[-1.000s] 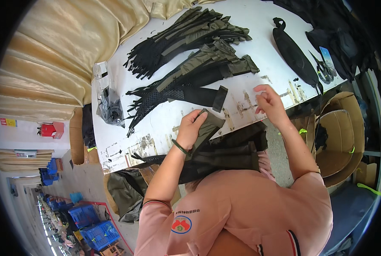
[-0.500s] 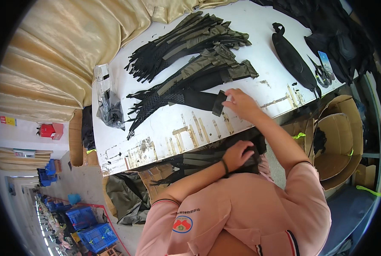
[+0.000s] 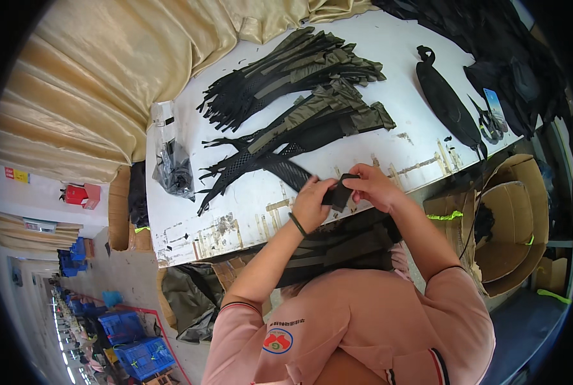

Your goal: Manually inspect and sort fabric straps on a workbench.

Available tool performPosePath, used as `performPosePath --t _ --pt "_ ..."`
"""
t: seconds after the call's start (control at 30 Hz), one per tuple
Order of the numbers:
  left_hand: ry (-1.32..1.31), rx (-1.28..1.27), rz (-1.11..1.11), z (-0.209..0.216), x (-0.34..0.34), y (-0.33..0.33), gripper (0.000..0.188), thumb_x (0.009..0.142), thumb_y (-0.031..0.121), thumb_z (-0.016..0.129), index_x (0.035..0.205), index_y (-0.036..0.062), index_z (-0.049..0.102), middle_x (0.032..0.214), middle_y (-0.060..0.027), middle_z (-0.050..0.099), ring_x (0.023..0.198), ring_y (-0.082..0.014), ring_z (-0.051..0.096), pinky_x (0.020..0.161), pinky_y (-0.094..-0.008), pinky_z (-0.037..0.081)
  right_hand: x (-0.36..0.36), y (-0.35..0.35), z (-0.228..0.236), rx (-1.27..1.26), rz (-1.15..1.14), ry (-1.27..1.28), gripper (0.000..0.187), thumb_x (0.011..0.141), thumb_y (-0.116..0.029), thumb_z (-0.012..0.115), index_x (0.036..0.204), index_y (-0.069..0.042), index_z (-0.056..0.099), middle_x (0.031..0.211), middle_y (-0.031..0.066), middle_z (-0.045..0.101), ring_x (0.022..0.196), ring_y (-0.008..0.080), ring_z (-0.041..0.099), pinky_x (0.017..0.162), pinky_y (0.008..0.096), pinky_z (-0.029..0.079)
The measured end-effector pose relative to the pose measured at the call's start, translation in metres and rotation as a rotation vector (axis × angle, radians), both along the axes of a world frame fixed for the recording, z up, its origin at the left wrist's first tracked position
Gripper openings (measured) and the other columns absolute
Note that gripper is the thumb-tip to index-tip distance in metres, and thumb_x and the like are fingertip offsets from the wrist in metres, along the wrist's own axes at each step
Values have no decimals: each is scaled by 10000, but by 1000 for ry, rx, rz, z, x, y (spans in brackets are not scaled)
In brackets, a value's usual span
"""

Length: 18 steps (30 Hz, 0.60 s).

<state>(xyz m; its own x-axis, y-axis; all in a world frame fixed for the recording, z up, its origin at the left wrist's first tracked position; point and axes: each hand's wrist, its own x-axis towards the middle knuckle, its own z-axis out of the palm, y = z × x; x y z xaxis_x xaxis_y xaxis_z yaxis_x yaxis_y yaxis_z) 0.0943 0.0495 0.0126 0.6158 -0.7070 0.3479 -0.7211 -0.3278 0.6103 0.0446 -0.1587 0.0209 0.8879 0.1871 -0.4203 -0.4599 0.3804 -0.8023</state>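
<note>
Left hand [image 3: 310, 206] has risen beside the right hand [image 3: 376, 188], both pinching a strap [image 3: 289, 172] at the tabletop's [image 3: 405, 90] near edge; strap piles [image 3: 305, 67] lie beyond, scissors [image 3: 489, 124] near the right corner.

White counter [image 3: 402, 83]: worn, brown-streaked along near edge. Directly on top, centre: rear bundle [image 3: 293, 72] of olive and black strips, fanned; front bundle [image 3: 309, 128], similar, just nearer; black strip [image 3: 287, 172] trailing out from front bundle, partly on surface. Left: clear plastic bag [image 3: 174, 173], dark contents. Right: elongated black pouch [image 3: 450, 102] with loop; small black scrap [image 3: 448, 138] near pouch; scissors [image 3: 489, 130] just beside flat blue card [image 3: 494, 102]. Far right corner: heaped dark fabric [image 3: 514, 77].
</note>
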Motion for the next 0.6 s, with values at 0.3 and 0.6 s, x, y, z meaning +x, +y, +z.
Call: performPosePath --t 0.3,0.6 --pt "853 -237 87 -10 -11 -13 158 908 168 592 871 19 553 685 -51 551 632 -93 453 585 -252 400 -32 30 18 -1342 -136 -952 373 771 -110 710 1088 -73 517 862 137 592 773 344 586 698 398 485" --pt "733 -96 145 4 -13 3 202 823 120 718 780 35 540 599 22 486 564 -43 409 514 -224 361 -19 20 7 -1466 146 -761 274 801 -168 655 1053 -152 548 729 91 616 614 301 600 562 412 484"
